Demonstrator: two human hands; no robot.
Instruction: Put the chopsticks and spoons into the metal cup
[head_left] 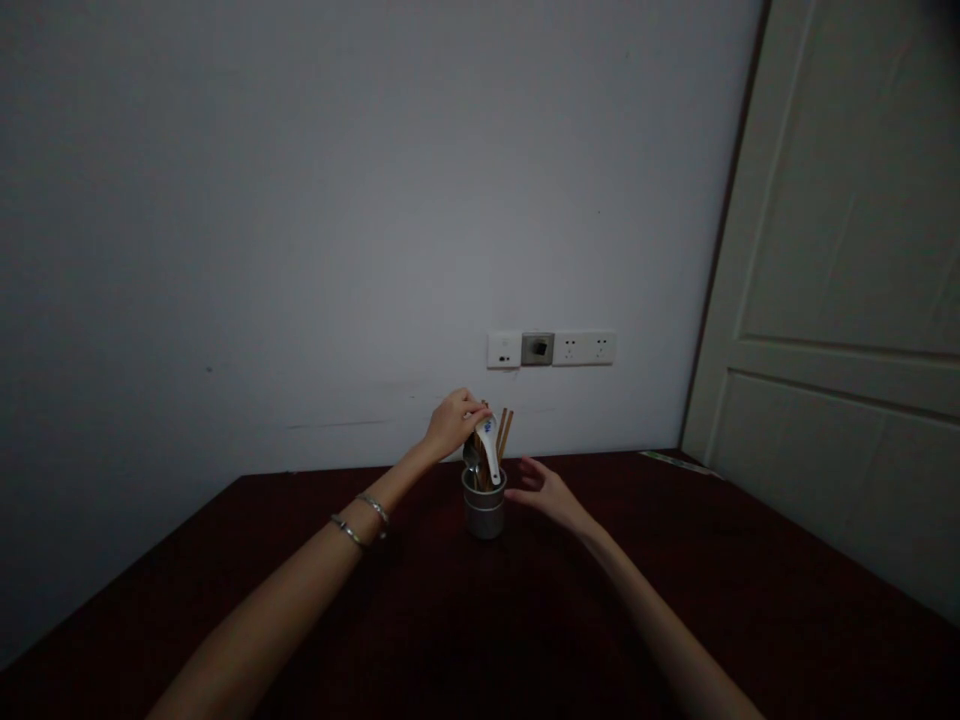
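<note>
A grey metal cup (484,516) stands upright on the dark red table. Wooden chopsticks (505,435) lean out of it, and a metal spoon (471,457) shows at its left side. My left hand (453,420) is closed on the bowl of a white soup spoon (489,446) with a blue pattern, whose handle points down to the cup's mouth. Whether that hand also touches the utensils behind the spoon is hidden. Beside the cup's right rim, my right hand (550,497) is open, thumb and fingers apart, holding nothing.
The dark red table (465,640) meets a pale wall (337,200) at the back. Sockets and a switch panel (552,349) sit low on that wall. A door (840,250) rises at the right, and a thin printed strip (681,463) lies near the table's back right edge.
</note>
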